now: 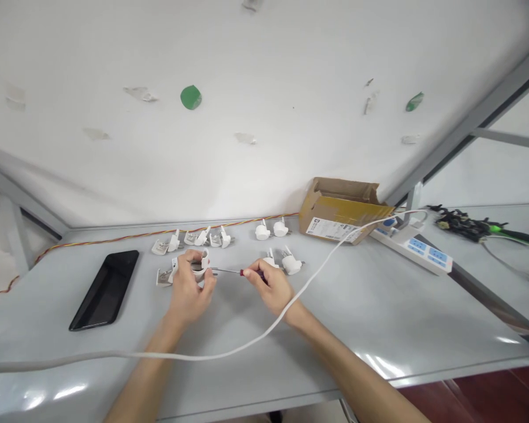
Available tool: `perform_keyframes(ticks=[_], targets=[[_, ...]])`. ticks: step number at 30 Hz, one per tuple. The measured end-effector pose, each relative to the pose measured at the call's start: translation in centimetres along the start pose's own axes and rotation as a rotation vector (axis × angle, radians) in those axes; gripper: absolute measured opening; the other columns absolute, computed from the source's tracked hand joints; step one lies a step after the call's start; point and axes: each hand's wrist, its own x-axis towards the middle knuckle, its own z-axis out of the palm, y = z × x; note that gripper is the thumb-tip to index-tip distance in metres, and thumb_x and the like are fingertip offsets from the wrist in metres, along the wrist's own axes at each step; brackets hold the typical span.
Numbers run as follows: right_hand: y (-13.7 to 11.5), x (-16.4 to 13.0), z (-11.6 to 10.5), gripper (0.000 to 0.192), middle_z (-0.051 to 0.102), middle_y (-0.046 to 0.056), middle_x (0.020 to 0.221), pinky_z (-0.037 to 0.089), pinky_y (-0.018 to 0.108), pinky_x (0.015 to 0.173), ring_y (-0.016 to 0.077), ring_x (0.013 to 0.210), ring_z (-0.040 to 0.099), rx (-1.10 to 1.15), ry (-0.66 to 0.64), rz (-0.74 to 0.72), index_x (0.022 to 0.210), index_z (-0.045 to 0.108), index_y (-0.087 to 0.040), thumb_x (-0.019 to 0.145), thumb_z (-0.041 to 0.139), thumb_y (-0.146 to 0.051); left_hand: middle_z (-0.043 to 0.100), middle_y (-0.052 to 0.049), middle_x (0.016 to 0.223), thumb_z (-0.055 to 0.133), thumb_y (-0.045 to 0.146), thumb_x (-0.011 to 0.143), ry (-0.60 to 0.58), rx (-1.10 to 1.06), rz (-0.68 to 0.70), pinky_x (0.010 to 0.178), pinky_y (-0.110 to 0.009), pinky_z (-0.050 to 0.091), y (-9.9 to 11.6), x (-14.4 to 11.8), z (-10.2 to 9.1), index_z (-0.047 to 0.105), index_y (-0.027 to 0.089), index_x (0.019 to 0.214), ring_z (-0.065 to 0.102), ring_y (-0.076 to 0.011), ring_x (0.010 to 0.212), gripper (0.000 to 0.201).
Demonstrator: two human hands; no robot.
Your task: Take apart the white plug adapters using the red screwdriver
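Note:
My left hand (189, 291) is closed around a white power plug (204, 260), whose metal pins point right. In my right hand (271, 288) is a screwdriver (242, 272) with a dark red handle, its thin shaft reaching left to the plug. Whether the tip sits in a screw is too small to tell. Beyond my left hand lie several opened white plug parts (196, 237), and another opened plug part (163, 278) is just left of that hand. Beside my right hand rests a closed white plug (291, 262), with a pair of white plugs (271, 229) farther back.
A black phone (106, 291) lies on the left. An open cardboard box (344, 208) stands at the back right, near a white power strip (417, 248). A white cable (233, 351) crosses in front of my arms. Dark cords (462, 225) lie far right.

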Motion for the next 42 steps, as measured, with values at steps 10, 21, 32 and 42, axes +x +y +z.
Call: perform_keyframes(ticks=[10, 21, 32, 42], targets=[[-0.15, -0.21, 0.27, 0.042, 0.047, -0.004, 0.053, 0.032, 0.025, 0.052, 0.0107, 0.050, 0.043, 0.039, -0.055, 0.072, 0.074, 0.062, -0.019, 0.091, 0.041, -0.050, 0.058, -0.008, 0.099, 0.051, 0.023, 0.079, -0.039, 0.029, 0.008, 0.045, -0.021, 0.046, -0.04, 0.11, -0.50, 0.041, 0.019, 0.104, 0.061, -0.0161, 0.079, 0.028], [0.00, -0.53, 0.39, 0.030, 0.062, -0.001, 0.071, 0.038, 0.024, 0.058, 0.0123, 0.062, 0.053, -0.034, -0.027, -0.046, 0.091, 0.059, -0.020, 0.091, 0.046, -0.047, 0.062, -0.008, 0.101, 0.052, 0.028, 0.080, -0.086, 0.061, -0.077, 0.052, -0.028, 0.047, -0.27, 0.33, -0.41, 0.042, 0.019, 0.109, 0.062, -0.0166, 0.070, 0.032], [0.05, -0.56, 0.62, 0.024, 0.059, -0.003, 0.067, 0.037, 0.023, 0.059, 0.0107, 0.060, 0.050, -0.038, -0.032, -0.120, 0.085, 0.060, -0.020, 0.091, 0.050, -0.041, 0.061, -0.006, 0.096, 0.051, 0.025, 0.080, -0.104, 0.064, -0.020, 0.062, -0.030, 0.048, -0.61, 0.26, -0.56, 0.041, 0.018, 0.109, 0.062, -0.0179, 0.076, 0.031], [0.07, -0.22, 0.61, 0.028, 0.059, -0.002, 0.072, 0.037, 0.023, 0.059, 0.0104, 0.063, 0.049, 0.089, -0.079, -0.025, 0.081, 0.060, -0.018, 0.089, 0.050, -0.043, 0.060, -0.006, 0.097, 0.051, 0.026, 0.079, -0.111, 0.053, -0.080, 0.056, -0.028, 0.046, -0.34, 0.23, -0.43, 0.041, 0.019, 0.107, 0.061, -0.0168, 0.073, 0.030]])
